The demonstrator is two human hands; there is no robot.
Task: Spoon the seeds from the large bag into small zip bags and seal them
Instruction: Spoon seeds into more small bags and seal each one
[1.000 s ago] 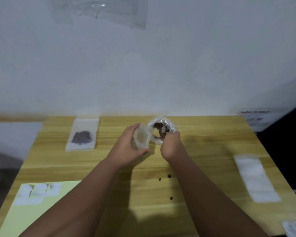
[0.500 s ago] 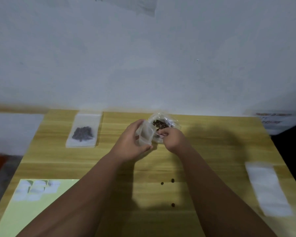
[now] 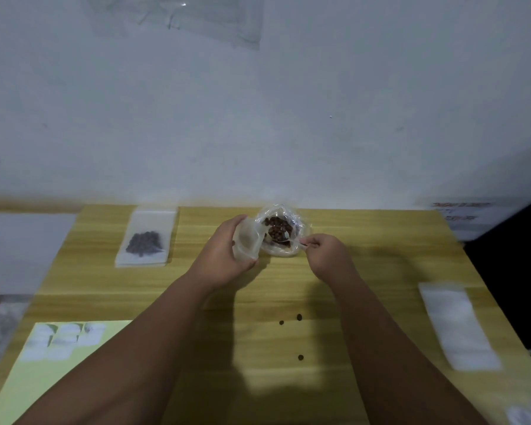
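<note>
At the table's 12 o'clock, the left hand grips an open small zip bag just at 9 o'clock of the large bag, while the right hand pinches the spoon, its bowl among the seeds inside the large bag, with three loose seeds toward 6 o'clock.

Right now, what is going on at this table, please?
A person is portioning seeds. The left hand holds a small zip bag beside the large bag, which stands on the table. The right hand pinches a spoon whose bowl is among the seeds in that bag. One filled bag lies to the left, and three loose seeds lie nearer the person.
</note>
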